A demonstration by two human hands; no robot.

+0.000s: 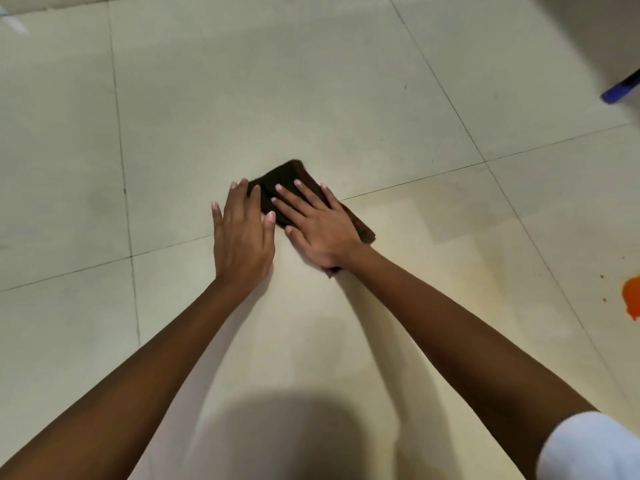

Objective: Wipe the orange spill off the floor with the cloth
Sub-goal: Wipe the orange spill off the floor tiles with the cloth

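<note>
A dark brown folded cloth (277, 183) lies flat on the pale tiled floor, in the middle of the view. My right hand (318, 225) is spread flat on top of it, palm down, and covers most of it. My left hand (242, 233) lies palm down beside it on the left, with its fingertips over the cloth's left edge. A bright orange spill (632, 296) shows at the far right edge, well away from the cloth and both hands. Small orange specks lie near it.
The floor (311, 98) is large cream tiles with thin dark grout lines. A blue object (621, 90) sticks in from the upper right. A white sleeve (588, 452) is at the bottom right, and a shadow falls on the floor at the bottom centre.
</note>
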